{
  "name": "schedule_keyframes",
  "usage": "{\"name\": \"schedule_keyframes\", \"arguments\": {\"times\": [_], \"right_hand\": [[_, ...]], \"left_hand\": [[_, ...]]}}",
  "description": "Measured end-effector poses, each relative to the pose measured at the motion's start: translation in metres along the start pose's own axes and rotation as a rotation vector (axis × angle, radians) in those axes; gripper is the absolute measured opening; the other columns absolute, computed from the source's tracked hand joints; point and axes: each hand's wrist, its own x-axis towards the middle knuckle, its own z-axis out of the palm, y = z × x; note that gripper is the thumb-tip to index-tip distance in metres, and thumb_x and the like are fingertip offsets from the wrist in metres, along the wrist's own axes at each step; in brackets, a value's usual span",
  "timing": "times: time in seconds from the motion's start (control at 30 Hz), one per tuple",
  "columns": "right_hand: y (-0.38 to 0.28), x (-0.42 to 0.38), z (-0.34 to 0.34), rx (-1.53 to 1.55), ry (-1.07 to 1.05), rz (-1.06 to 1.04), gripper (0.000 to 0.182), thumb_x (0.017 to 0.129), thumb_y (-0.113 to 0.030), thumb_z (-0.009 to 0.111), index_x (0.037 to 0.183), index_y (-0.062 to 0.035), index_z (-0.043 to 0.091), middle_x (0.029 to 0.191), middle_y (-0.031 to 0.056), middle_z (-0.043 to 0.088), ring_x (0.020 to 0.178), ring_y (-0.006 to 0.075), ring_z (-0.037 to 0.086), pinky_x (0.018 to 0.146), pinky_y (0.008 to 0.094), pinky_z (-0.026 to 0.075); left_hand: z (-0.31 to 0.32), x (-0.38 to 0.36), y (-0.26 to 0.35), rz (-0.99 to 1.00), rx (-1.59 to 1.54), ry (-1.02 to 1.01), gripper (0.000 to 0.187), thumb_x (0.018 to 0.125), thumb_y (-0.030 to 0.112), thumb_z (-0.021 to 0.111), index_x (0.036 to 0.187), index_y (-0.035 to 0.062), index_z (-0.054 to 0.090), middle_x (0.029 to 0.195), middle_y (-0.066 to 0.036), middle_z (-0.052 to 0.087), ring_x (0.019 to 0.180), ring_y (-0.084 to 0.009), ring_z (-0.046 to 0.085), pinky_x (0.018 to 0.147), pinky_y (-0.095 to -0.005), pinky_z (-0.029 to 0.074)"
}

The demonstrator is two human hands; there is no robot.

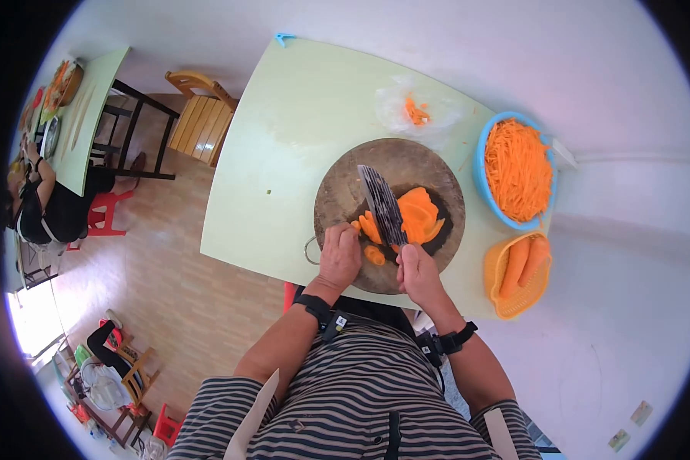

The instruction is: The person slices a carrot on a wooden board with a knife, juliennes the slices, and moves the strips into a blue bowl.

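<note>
A round wooden chopping board [337, 184] lies on the pale green table. My right hand [419, 274] is wrapped round the handle of a knife [382, 204], whose dark, wide blade points up and left over the board. Right of the blade lies a spread of orange carrot slices [418, 215], with more pieces to its left and a carrot piece [374, 255] between my hands. My left hand [340, 254] rests at the board's left edge with its fingers bent together, touching the carrot bits by its fingertips; what it holds, if anything, is hidden.
On the table's right stand a blue basin [481, 172] of shredded carrot and a yellow basket [494, 272] with whole carrots. A plastic bag [391, 115] with carrot bits lies behind the board. At far left, a person [69, 203] sits at another table; a wooden chair [199, 126] stands nearer.
</note>
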Motion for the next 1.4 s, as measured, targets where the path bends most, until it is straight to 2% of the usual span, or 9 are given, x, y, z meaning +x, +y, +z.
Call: {"name": "schedule_keyframes", "arguments": {"times": [0.1, 0.37, 0.5, 0.57, 0.67, 1.1, 1.2, 1.27, 1.4], "right_hand": [[0.003, -0.01, -0.007, 0.056, -0.004, 0.025, 0.051, 0.109, -0.05, 0.033, 0.095, -0.0046, 0.052, 0.065, 0.0032, 0.053, 0.048, 0.0103, 0.051, 0.047, 0.0253, 0.042], [0.012, -0.045, -0.024, 0.13, 0.094, 0.123, 0.048, 0.109, -0.045, 0.036, 0.094, -0.0028, 0.054, 0.064, 0.0037, 0.053, 0.05, 0.0112, 0.053, 0.048, 0.0281, 0.045], [0.022, -0.06, -0.033, 0.148, 0.13, 0.12, 0.049, 0.109, -0.045, 0.035, 0.094, -0.0024, 0.054, 0.064, 0.0039, 0.053, 0.049, 0.0109, 0.052, 0.047, 0.0279, 0.045], [0.027, -0.066, -0.035, 0.154, 0.137, 0.124, 0.051, 0.109, -0.048, 0.033, 0.095, -0.0041, 0.053, 0.065, 0.0025, 0.053, 0.048, 0.0092, 0.05, 0.047, 0.0249, 0.042], [0.035, -0.072, -0.036, 0.161, 0.14, 0.116, 0.051, 0.109, -0.048, 0.033, 0.095, -0.0039, 0.053, 0.065, 0.0026, 0.053, 0.048, 0.0091, 0.049, 0.047, 0.0248, 0.042], [0.048, -0.085, -0.048, 0.234, 0.171, 0.059, 0.05, 0.109, -0.047, 0.036, 0.092, -0.0024, 0.053, 0.063, 0.005, 0.053, 0.047, 0.0108, 0.051, 0.046, 0.0272, 0.044], [0.051, -0.085, -0.054, 0.272, 0.195, 0.057, 0.05, 0.109, -0.046, 0.036, 0.093, -0.0022, 0.053, 0.063, 0.0049, 0.053, 0.048, 0.0108, 0.051, 0.046, 0.0272, 0.044], [0.053, -0.084, -0.057, 0.243, 0.25, 0.029, 0.05, 0.109, -0.046, 0.037, 0.093, -0.0016, 0.053, 0.063, 0.0055, 0.053, 0.048, 0.0119, 0.052, 0.047, 0.0284, 0.044], [0.057, -0.078, -0.061, 0.208, 0.335, 0.052, 0.049, 0.109, -0.046, 0.039, 0.094, -0.001, 0.053, 0.063, 0.0074, 0.054, 0.048, 0.0144, 0.054, 0.048, 0.0307, 0.046]], "left_hand": [[-0.001, 0.001, 0.001, -0.008, 0.001, -0.004, 0.027, 0.085, -0.008, 0.063, 0.109, 0.0008, 0.055, 0.108, -0.019, 0.058, 0.099, -0.0387, 0.056, 0.087, -0.0457, 0.048], [-0.017, 0.01, 0.012, -0.017, -0.064, -0.115, 0.048, 0.086, 0.001, 0.07, 0.13, -0.0017, 0.049, 0.12, -0.021, 0.053, 0.106, -0.0394, 0.055, 0.095, -0.0463, 0.047], [-0.028, 0.003, 0.02, 0.029, -0.069, -0.222, 0.045, 0.085, 0.006, 0.074, 0.125, 0.0004, 0.055, 0.114, -0.018, 0.054, 0.106, -0.0373, 0.054, 0.093, -0.0465, 0.048], [-0.031, 0.001, 0.026, 0.114, 0.027, -0.484, 0.038, 0.082, 0.012, 0.076, 0.116, 0.0041, 0.061, 0.108, -0.014, 0.053, 0.101, -0.0348, 0.054, 0.088, -0.0453, 0.047], [-0.022, -0.005, 0.028, 0.163, 0.178, -0.461, 0.031, 0.082, 0.017, 0.074, 0.11, 0.0112, 0.065, 0.105, -0.009, 0.052, 0.1, -0.0314, 0.052, 0.085, -0.0422, 0.045], [-0.014, 0.001, 0.04, -0.04, 0.241, -0.508, 0.033, 0.081, 0.017, 0.075, 0.109, 0.0065, 0.06, 0.109, -0.016, 0.054, 0.104, -0.0357, 0.055, 0.088, -0.0455, 0.047], [-0.017, 0.003, 0.035, -0.121, 0.058, -0.43, 0.04, 0.083, 0.017, 0.075, 0.115, 0.0019, 0.056, 0.108, -0.018, 0.054, 0.104, -0.0394, 0.055, 0.089, -0.048, 0.047], [-0.015, 0.006, 0.032, -0.289, 0.02, -0.363, 0.053, 0.085, 0.017, 0.076, 0.126, -0.0026, 0.048, 0.113, -0.022, 0.052, 0.108, -0.0433, 0.053, 0.093, -0.0485, 0.046], [-0.012, 0.017, 0.037, -0.301, 0.045, -0.307, 0.072, 0.083, 0.019, 0.081, 0.137, -0.0042, 0.039, 0.121, -0.026, 0.044, 0.111, -0.0456, 0.051, 0.098, -0.047, 0.046]]}}
